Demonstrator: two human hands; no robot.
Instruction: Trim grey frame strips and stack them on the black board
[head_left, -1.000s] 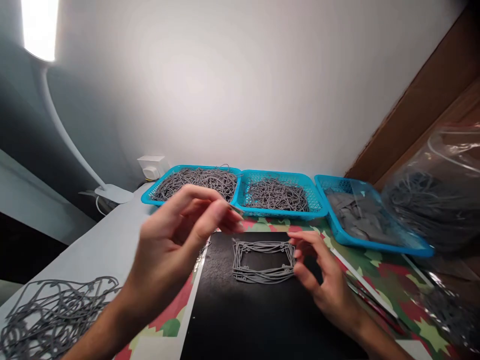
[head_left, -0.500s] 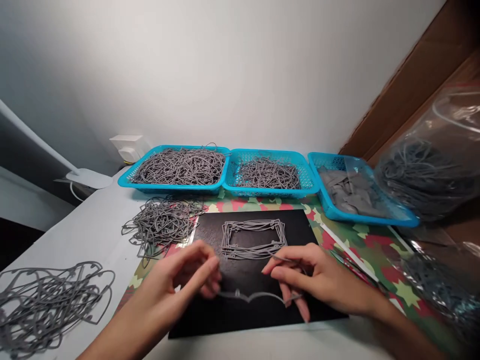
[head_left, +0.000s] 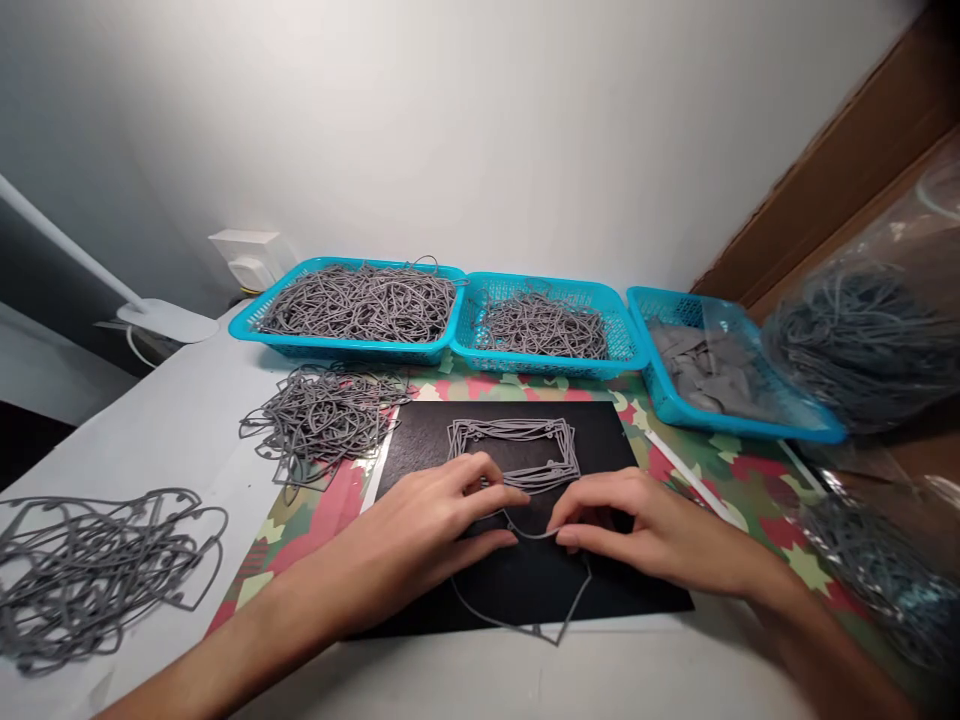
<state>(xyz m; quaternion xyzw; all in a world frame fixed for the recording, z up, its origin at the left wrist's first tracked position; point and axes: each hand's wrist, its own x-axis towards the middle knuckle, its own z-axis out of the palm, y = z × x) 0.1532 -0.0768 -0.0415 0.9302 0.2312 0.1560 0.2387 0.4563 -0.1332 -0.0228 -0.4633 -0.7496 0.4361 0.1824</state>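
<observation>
A thin grey rubber gasket (head_left: 559, 634), a loose frame-shaped loop with small tabs, hangs over the near edge of the black board (head_left: 420, 440). My right hand (head_left: 637, 520) pinches its upper strand between thumb and forefinger. Across from it, my left hand (head_left: 450, 515) has thumb and forefinger spread apart, with the strand running between them and partly hidden behind the fingers. Just beyond both hands lies a stack of similar grey gaskets (head_left: 517, 430), laid roughly as a rectangle on the board.
Blue baskets (head_left: 352, 350) along the wall hold tangled grey gaskets and, at right, flat grey pieces. Loose gasket piles (head_left: 322, 420) lie left of the board, another pile (head_left: 105, 570) farther left. Clear bags (head_left: 862, 340) and a white strip (head_left: 694, 475) are at right.
My hands have come closer together, and the gasket now hangs open as a loop toward me. The left hand has shifted right, with its fingers spread. The view has tilted slightly.
</observation>
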